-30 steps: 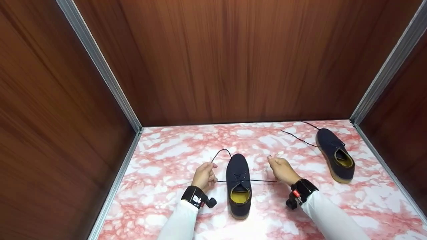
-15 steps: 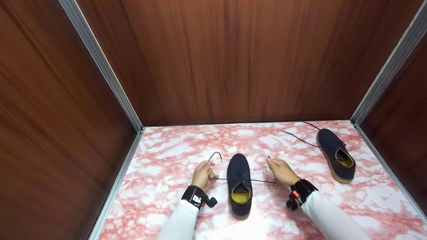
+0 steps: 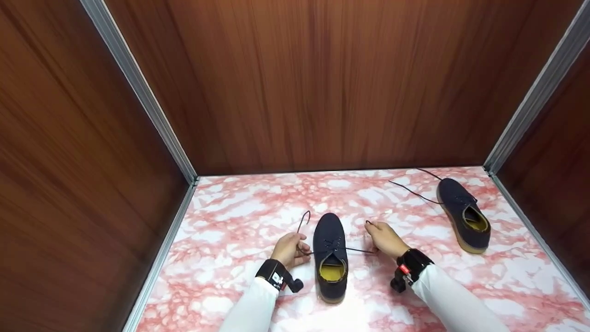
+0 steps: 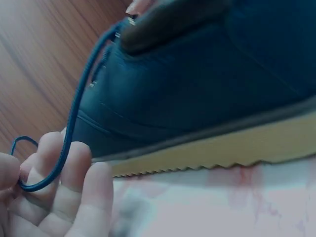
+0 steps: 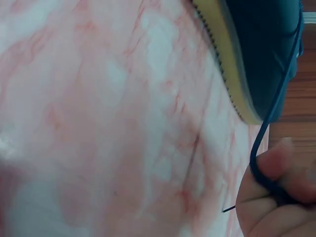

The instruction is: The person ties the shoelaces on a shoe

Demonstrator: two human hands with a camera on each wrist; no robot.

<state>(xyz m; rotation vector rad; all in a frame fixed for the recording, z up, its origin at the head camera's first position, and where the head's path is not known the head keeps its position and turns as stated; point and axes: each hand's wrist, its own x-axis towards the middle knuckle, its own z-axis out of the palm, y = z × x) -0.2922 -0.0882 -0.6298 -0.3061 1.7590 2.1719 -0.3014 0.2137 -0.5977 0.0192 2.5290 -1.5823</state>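
Observation:
A dark navy lace-up shoe [image 3: 329, 227] with a tan sole stands upright between my hands, toe pointing away. Left of it, my left hand [image 3: 288, 250] pinches one shoelace [image 4: 74, 116] between thumb and index finger. The lace hangs in a slack bend across the other fingers, which are loosely spread; its free end curls up beyond the hand. To the right, my right hand [image 3: 388, 240] grips the other lace [image 5: 278, 104], which runs from the eyelets into the curled fingers. A short tip of that lace pokes out past the thumb.
A second navy shoe [image 3: 452, 197] lies angled at the back right, its loose lace [image 3: 415, 192] trailing left over the table. The red-and-white marbled tabletop [image 3: 221, 240] is bounded by brown wood-grain panels [image 3: 322, 92] at the back and both sides.
My left hand has shifted right and slightly nearer, and its lower fingers have loosened, so its lace has gone slack. My right hand has moved a little left, toward the shoe.

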